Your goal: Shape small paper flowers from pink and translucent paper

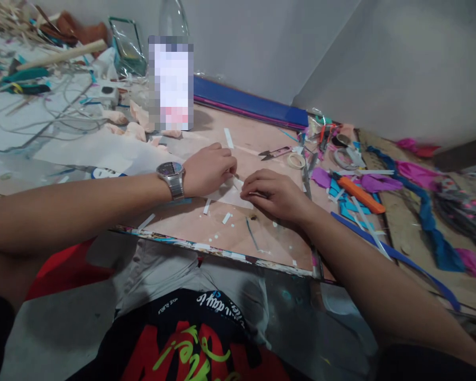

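Note:
A small sheet of white paper lies on the worktable between my two hands. Its far corner looks lifted or curled where the fingertips meet it. My left hand, with a metal-band watch on the wrist, has its fingers curled down on the paper's upper side. From the right, my right hand pinches the paper's right edge between thumb and fingers. White paper strips and tiny scraps are scattered just in front of the sheet. Another strip lies beyond my left hand.
Thread snips and a tape roll lie beyond my right hand. An orange-handled cutter rests among coloured scraps on the right. A phone stands at the back, beside a long blue box. Pliers and clutter cover the left.

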